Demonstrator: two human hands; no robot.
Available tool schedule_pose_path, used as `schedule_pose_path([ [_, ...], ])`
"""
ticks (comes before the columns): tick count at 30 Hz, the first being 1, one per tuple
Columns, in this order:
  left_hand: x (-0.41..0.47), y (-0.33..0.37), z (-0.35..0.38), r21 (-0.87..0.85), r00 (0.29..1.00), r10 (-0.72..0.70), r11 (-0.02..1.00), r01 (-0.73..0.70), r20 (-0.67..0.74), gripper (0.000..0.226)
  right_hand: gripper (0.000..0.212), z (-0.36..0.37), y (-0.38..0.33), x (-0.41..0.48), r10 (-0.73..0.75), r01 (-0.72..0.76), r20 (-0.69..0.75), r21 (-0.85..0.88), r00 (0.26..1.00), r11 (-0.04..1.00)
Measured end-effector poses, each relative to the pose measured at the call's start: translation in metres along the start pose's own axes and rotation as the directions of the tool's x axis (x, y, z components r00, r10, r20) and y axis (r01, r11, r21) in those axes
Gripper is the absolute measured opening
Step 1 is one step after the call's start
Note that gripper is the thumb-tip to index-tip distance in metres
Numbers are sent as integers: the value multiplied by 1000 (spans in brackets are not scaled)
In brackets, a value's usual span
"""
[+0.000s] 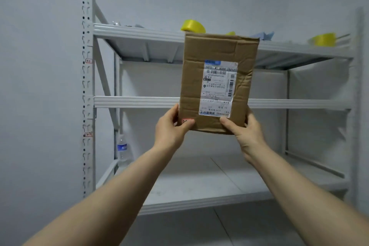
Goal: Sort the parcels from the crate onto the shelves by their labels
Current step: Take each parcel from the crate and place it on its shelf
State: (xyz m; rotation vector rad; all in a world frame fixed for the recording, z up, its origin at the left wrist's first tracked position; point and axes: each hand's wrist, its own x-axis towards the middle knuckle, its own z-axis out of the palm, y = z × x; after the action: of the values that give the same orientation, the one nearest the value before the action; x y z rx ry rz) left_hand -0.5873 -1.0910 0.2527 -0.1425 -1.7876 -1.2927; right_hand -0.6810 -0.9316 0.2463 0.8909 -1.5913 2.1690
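1. Behind both hands stands a white metal rack (139, 102), with one shelf above them, a beam level with the fingertips and a shelf below the wrists.
2. Between the hands, held in the air in front of the rack, is the parcel (195, 78). It is a creased brown cardboard box, upright, and its top edge reaches the upper shelf.
3. The left hand (171, 128) grips the parcel's lower left corner, with the thumb on the front face and the fingers hidden behind.
4. The right hand (245, 130) grips the lower right corner, with the thumb lying across the front and the fingers wrapped round the side.
5. Just above the right thumb, a white label (218, 88) with barcodes covers the right part of the front.
6. High above the left hand, a yellow tape roll (192, 25) lies on the upper shelf. A second roll (325, 39) lies well to the right of the right hand.
7. Left of and below the left hand, a clear bottle (122, 150) stands at the rack's back left corner.
8. Far left of the left hand, two small tags (88, 60) sit on the front post, their writing too small to read surely.
9. Under the left thumb, a red-edged sticker (186, 121) is partly covered.
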Motion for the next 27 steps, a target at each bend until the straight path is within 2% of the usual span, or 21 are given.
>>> schedule_pose_path([
  [3,31,-21,-11,41,1000,9,999,-8,-21,33,67,24,17,35,-18,18,-19,3,1000,1000],
  [8,91,-57,-10,115,996,56,992,-49,-62,28,45,50,47,99,-75,75,17,-3,997,997],
  [14,155,-88,9,174,991,92,982,-74,-102,35,45,62,88,178,-88,88,81,1,993,996],
  [21,215,-125,21,304,983,81,952,-26,-167,33,43,77,124,252,-131,161,161,-187,978,969],
  [27,238,-139,17,367,984,80,930,-17,-157,25,49,91,140,277,-104,170,197,-356,975,919],
])
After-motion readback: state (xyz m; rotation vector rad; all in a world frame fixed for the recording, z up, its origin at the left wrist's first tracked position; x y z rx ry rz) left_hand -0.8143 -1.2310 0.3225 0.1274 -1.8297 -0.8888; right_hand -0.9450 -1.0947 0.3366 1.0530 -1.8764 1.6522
